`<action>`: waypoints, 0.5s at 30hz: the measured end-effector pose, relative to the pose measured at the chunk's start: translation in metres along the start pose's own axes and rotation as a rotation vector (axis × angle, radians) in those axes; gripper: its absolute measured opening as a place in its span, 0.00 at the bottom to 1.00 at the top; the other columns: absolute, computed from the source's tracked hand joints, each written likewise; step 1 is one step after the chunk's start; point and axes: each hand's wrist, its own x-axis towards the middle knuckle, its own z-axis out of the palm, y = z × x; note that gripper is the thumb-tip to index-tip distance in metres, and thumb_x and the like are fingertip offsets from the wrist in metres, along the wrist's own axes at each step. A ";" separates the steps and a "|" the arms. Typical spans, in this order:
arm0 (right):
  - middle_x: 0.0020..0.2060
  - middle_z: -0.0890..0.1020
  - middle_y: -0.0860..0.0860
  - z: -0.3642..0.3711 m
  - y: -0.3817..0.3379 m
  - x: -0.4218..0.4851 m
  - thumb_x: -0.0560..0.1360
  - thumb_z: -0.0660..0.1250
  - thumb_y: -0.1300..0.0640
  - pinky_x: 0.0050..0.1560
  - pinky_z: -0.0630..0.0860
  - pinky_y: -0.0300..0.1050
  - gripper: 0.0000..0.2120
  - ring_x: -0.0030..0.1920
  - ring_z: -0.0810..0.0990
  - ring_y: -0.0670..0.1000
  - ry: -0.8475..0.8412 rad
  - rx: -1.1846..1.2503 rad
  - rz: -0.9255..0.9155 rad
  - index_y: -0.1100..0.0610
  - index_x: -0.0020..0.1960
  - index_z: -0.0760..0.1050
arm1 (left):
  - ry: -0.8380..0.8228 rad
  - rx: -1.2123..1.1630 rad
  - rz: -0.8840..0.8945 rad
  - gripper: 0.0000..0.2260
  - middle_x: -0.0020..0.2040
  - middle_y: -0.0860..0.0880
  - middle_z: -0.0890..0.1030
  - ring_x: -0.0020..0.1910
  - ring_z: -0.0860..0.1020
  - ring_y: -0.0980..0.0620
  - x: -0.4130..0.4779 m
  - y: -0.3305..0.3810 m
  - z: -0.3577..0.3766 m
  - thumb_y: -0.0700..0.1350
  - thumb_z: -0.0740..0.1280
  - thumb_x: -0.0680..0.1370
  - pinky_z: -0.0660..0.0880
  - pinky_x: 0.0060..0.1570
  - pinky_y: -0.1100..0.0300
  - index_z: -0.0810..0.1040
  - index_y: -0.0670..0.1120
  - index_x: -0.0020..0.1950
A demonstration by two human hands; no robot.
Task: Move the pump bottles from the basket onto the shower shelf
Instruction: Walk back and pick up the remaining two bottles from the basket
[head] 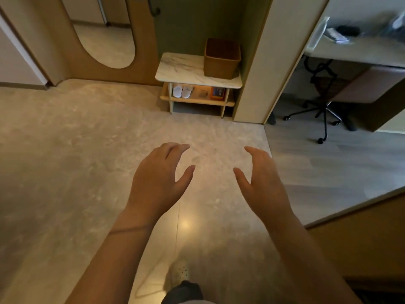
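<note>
My left hand [161,175] and my right hand [262,178] are held out over the pale floor, palms facing each other, fingers spread, with nothing in either. Ahead, a brown basket [221,59] stands on the right end of a small marble-topped table [179,66]. Its inside looks dark and I cannot see any pump bottles in it. No shower shelf is in view.
White slippers [182,91] and small items lie on the table's lower shelf. A tall oval mirror [105,36] is at the back left. A wall column [260,62] stands right of the table. Beyond it are a desk [361,53] and a wheeled chair [326,102].
</note>
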 end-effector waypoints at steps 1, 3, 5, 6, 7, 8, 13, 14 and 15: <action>0.70 0.68 0.50 0.002 -0.004 0.017 0.77 0.63 0.48 0.66 0.60 0.40 0.25 0.70 0.65 0.49 0.009 0.005 0.002 0.53 0.71 0.62 | 0.004 -0.004 0.003 0.19 0.57 0.48 0.78 0.54 0.76 0.49 0.015 -0.009 0.001 0.52 0.63 0.76 0.73 0.48 0.56 0.74 0.46 0.64; 0.70 0.67 0.50 0.009 -0.009 0.046 0.77 0.63 0.48 0.68 0.62 0.44 0.25 0.70 0.65 0.49 0.022 0.013 -0.003 0.52 0.71 0.62 | -0.004 -0.013 0.011 0.19 0.58 0.47 0.77 0.55 0.75 0.49 0.042 -0.023 0.006 0.52 0.63 0.76 0.73 0.50 0.56 0.74 0.45 0.64; 0.70 0.67 0.49 0.017 -0.010 0.067 0.77 0.62 0.48 0.68 0.62 0.43 0.25 0.71 0.64 0.48 0.031 0.022 0.009 0.52 0.71 0.61 | -0.027 -0.018 0.017 0.18 0.59 0.47 0.77 0.56 0.75 0.48 0.066 -0.032 0.013 0.51 0.64 0.77 0.73 0.51 0.54 0.74 0.45 0.65; 0.70 0.67 0.49 0.021 -0.009 0.075 0.77 0.62 0.48 0.67 0.61 0.42 0.25 0.70 0.64 0.48 0.033 0.030 0.019 0.52 0.71 0.61 | -0.041 -0.017 0.016 0.18 0.59 0.46 0.77 0.57 0.75 0.48 0.077 -0.036 0.016 0.51 0.65 0.77 0.73 0.52 0.54 0.74 0.45 0.65; 0.70 0.66 0.49 0.024 -0.007 0.082 0.77 0.62 0.48 0.66 0.61 0.40 0.25 0.70 0.64 0.47 0.033 0.036 0.028 0.51 0.71 0.60 | -0.056 -0.015 0.011 0.19 0.60 0.46 0.76 0.58 0.75 0.48 0.088 -0.039 0.020 0.51 0.64 0.77 0.73 0.53 0.53 0.73 0.45 0.65; 0.69 0.66 0.48 0.027 -0.005 0.089 0.77 0.62 0.48 0.65 0.60 0.39 0.25 0.70 0.64 0.47 0.030 0.039 0.036 0.51 0.71 0.60 | -0.070 -0.014 0.006 0.19 0.60 0.47 0.76 0.58 0.74 0.48 0.098 -0.041 0.023 0.52 0.63 0.77 0.73 0.53 0.53 0.73 0.46 0.66; 0.69 0.66 0.48 0.038 0.015 0.135 0.77 0.61 0.48 0.63 0.60 0.37 0.25 0.70 0.64 0.46 0.025 0.041 0.080 0.51 0.71 0.60 | -0.114 0.007 0.010 0.20 0.61 0.47 0.75 0.59 0.73 0.49 0.148 -0.058 0.048 0.53 0.60 0.78 0.72 0.54 0.55 0.72 0.46 0.67; 0.69 0.66 0.48 0.041 0.019 0.147 0.77 0.62 0.48 0.62 0.61 0.38 0.25 0.69 0.64 0.46 0.024 0.047 0.090 0.51 0.71 0.60 | -0.115 0.011 0.012 0.20 0.61 0.47 0.75 0.59 0.73 0.49 0.159 -0.061 0.055 0.53 0.60 0.78 0.72 0.53 0.56 0.72 0.46 0.67; 0.69 0.67 0.48 0.043 0.023 0.158 0.77 0.62 0.48 0.62 0.61 0.38 0.25 0.69 0.64 0.46 0.019 0.058 0.098 0.51 0.72 0.60 | -0.116 0.013 0.013 0.20 0.61 0.47 0.75 0.59 0.73 0.49 0.169 -0.063 0.061 0.53 0.61 0.78 0.72 0.52 0.56 0.72 0.46 0.66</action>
